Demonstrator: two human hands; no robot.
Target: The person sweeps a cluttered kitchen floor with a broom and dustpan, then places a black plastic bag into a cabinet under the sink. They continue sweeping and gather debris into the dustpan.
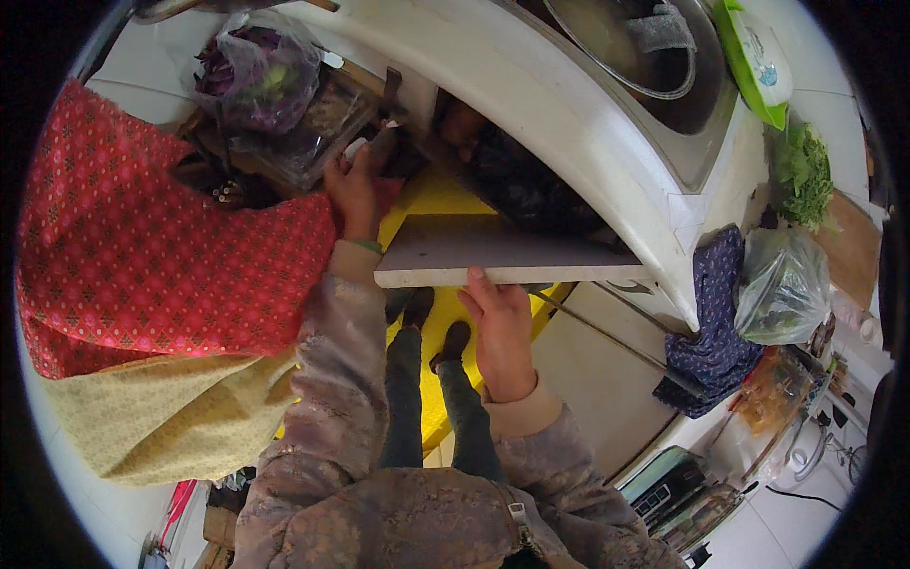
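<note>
My right hand [503,334] grips the pale front edge of an open cabinet door [512,274], one digit over its top and the others below. The door stands out from under the counter's curved front. My left hand [353,188] reaches to the upper left, beside a red patterned cloth [192,263]. Its fingers curl near a small white object [355,148] and a dark, flat piece; whether it holds either is unclear. Black plastic [537,181] shows in the shadowed space behind the door.
A transparent bag of purple and green vegetables [259,78] lies at the upper left. Above the counter front [569,85] is a sink with a pan [618,43]. A dark blue cloth [711,320] hangs over the counter edge at right. Yellow flooring [441,313] lies underfoot.
</note>
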